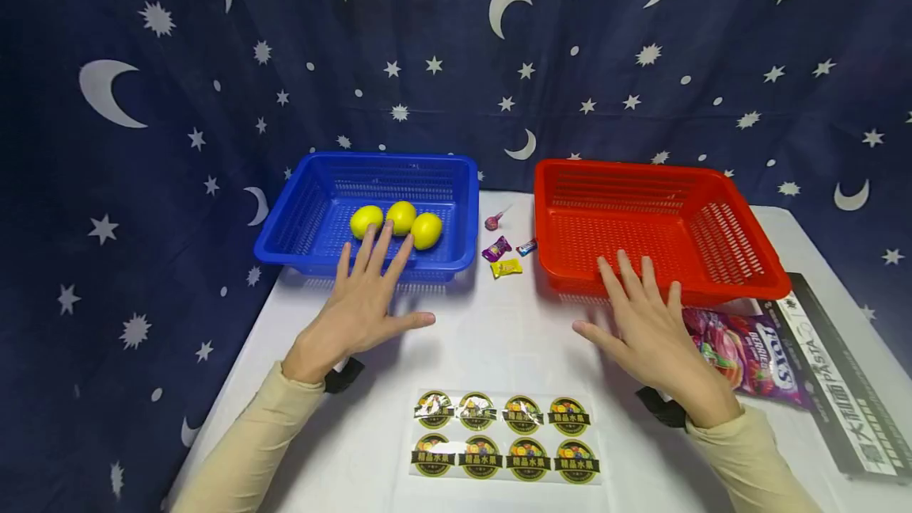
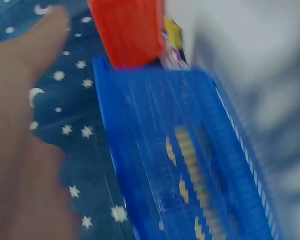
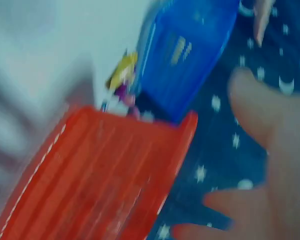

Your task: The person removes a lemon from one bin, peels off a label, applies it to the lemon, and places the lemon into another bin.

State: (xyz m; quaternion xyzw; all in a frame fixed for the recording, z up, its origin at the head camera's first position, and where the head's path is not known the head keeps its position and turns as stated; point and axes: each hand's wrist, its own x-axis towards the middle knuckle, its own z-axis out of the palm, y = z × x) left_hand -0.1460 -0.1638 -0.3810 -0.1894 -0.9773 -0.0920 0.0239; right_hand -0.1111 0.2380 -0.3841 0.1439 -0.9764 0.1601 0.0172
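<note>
My left hand [image 1: 363, 303] hovers with spread fingers in front of the blue basket [image 1: 302, 216], its fingertips overlapping the front rim in the head view. Inside that basket lie three yellow lemons [image 1: 427, 231]. On the other side, my right hand [image 1: 644, 331] is spread too, just before the red basket [image 1: 684, 252]. Neither hand holds anything. Whether the fingertips touch the rims I cannot tell. Both wrist views are blurred; the left one shows the blue basket [image 2: 140, 130] and the right one the red basket [image 3: 110, 170].
Between the baskets lie a lollipop [image 1: 492, 222], a purple candy [image 1: 496, 249], a yellow candy [image 1: 507, 268] and a small blue-wrapped candy [image 1: 527, 247]. A sticker sheet [image 1: 504, 434] is near the front. At right are a purple berries bag [image 1: 762, 359] and a pasta package [image 1: 834, 386].
</note>
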